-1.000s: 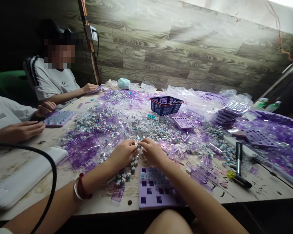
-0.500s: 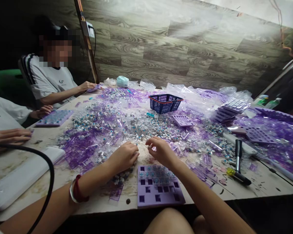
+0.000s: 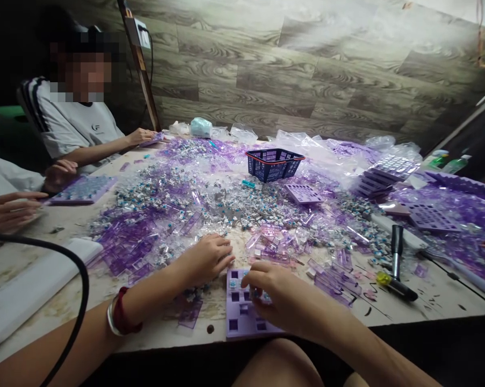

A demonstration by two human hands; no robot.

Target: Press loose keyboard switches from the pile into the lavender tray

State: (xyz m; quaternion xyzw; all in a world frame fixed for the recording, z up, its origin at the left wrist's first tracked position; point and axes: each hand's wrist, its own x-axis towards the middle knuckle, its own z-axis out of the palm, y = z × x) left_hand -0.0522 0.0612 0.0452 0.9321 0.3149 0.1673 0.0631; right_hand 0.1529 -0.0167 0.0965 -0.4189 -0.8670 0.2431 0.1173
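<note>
A purple tray with square holes (image 3: 237, 323) lies at the table's front edge, with small clear pieces with blue centres in its upper rows. Over its upper right part, my right hand (image 3: 280, 290) reaches down with bent fingers pinched at the pieces. Whatever is between those fingertips is hidden. Just beyond the tray's upper left corner, my left hand (image 3: 210, 257) rests low over the table, fingers curled together and thumb out of sight. Whether it holds a small part cannot be made out. Small white-and-blue switch-like parts (image 3: 242, 207) are heaped beyond both hands.
Clear purple plastic pieces (image 3: 129, 244) spread left and right. A dark blue basket (image 3: 273, 166) stands behind the heap. A black-handled hammer (image 3: 396, 263) lies right, a long white case (image 3: 41, 290) left. A black cable (image 3: 79, 279) crosses at left. Co-workers' hands (image 3: 14, 209) work at left.
My right hand has come down and nearer, from above the heap's near edge onto the tray. My left hand has barely shifted. The view has tilted slightly.
</note>
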